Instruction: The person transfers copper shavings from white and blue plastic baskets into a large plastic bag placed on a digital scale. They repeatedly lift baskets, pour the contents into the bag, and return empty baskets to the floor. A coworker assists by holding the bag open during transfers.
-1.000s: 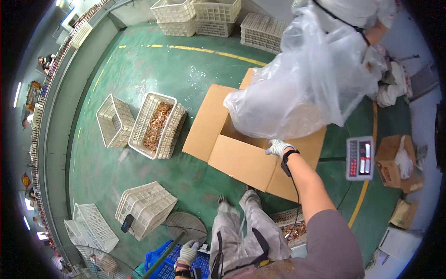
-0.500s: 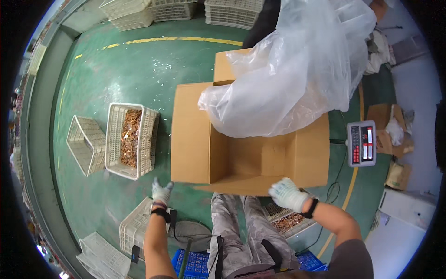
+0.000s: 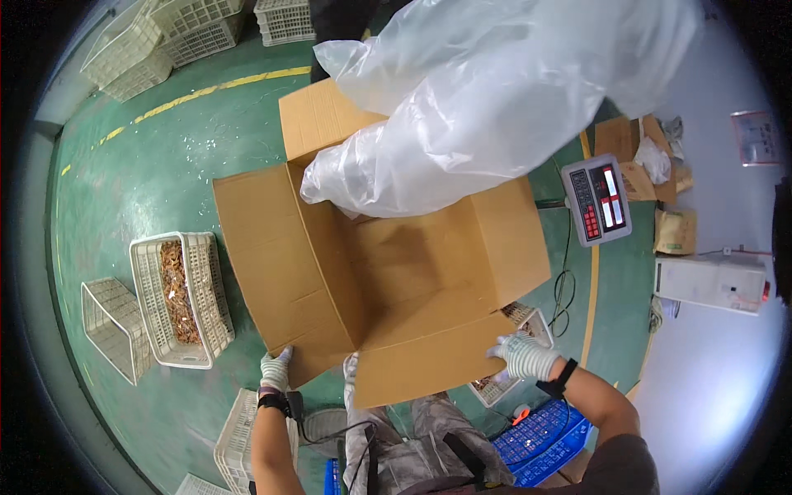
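Observation:
A large open cardboard box point(image 3: 404, 272) stands in front of me, its flaps spread outward. My left hand point(image 3: 276, 369), in a whitish knit glove, closes on the near corner of its left flap. The right end of the near flap is gripped by my right hand point(image 3: 528, 357), also gloved; its thumb and fingers are partly hidden at the cardboard edge. Over the far side hangs a big translucent plastic bag point(image 3: 462, 115), its lower end dipping into the box. Part of the box's inside is hidden behind the bag.
At left are a white crate point(image 3: 219, 289) of reddish-brown pieces and a tilted crate point(image 3: 120, 330). A scale display point(image 3: 596, 200) stands right, with a cable on the floor. A blue crate point(image 3: 544, 445) sits by my right leg. Beyond, a person in dark clothing point(image 3: 342, 29) stands near stacked crates.
Both hands have moved from free positions onto the flaps. The box has turned and tilted, with its near flap now spread toward me. The bag has shifted, and my view has swung right.

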Action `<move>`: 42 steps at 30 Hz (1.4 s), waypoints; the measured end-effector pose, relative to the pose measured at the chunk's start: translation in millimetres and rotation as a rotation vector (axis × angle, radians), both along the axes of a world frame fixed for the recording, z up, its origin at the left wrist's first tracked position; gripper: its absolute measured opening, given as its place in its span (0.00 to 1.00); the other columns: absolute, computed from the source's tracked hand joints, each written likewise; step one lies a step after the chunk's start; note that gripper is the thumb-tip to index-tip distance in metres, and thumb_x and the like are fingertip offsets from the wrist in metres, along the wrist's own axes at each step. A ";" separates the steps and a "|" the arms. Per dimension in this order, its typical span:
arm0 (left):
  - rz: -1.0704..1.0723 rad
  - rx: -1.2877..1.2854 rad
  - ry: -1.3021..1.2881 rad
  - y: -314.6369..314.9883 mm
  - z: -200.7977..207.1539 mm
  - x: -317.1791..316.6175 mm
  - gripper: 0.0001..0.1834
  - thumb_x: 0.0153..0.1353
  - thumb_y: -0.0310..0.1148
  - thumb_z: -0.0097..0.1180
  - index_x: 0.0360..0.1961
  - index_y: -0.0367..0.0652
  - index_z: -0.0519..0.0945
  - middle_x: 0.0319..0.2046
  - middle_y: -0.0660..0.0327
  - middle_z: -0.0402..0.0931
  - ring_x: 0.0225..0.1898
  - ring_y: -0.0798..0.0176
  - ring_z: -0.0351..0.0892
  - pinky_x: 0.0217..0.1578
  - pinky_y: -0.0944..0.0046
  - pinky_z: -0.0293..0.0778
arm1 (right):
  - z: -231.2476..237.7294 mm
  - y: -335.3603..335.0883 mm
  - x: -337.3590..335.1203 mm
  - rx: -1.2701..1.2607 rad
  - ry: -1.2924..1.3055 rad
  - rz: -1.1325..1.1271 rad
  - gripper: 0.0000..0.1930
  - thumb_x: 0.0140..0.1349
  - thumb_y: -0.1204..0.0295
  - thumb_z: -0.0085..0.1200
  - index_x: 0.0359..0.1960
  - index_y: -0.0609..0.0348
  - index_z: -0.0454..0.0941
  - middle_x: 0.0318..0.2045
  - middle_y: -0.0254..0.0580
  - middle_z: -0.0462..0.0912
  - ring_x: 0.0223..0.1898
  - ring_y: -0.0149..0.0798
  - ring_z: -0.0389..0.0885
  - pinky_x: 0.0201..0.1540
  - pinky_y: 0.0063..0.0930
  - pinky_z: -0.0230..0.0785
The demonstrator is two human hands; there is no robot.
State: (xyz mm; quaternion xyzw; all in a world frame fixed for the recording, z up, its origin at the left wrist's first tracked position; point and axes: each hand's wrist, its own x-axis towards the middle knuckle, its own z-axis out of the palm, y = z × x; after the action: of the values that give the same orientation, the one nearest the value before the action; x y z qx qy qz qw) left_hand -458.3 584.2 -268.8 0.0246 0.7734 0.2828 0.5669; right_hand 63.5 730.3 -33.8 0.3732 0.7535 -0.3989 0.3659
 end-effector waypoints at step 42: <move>-0.540 0.327 0.006 30.0 102.2 272.9 0.30 0.60 0.28 0.55 0.65 0.43 0.63 0.42 0.58 0.81 0.41 0.62 0.80 0.44 0.65 0.75 | -39.2 -55.1 292.1 0.340 -0.170 -0.582 0.19 0.58 0.57 0.52 0.40 0.62 0.80 0.37 0.59 0.82 0.40 0.57 0.81 0.46 0.45 0.73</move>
State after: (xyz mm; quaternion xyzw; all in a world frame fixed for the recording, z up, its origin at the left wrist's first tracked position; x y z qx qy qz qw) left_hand -185.4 614.1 -166.6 0.3206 0.6849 0.2426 0.6077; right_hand 355.5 675.2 -73.0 0.6600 0.6378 -0.3229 0.2309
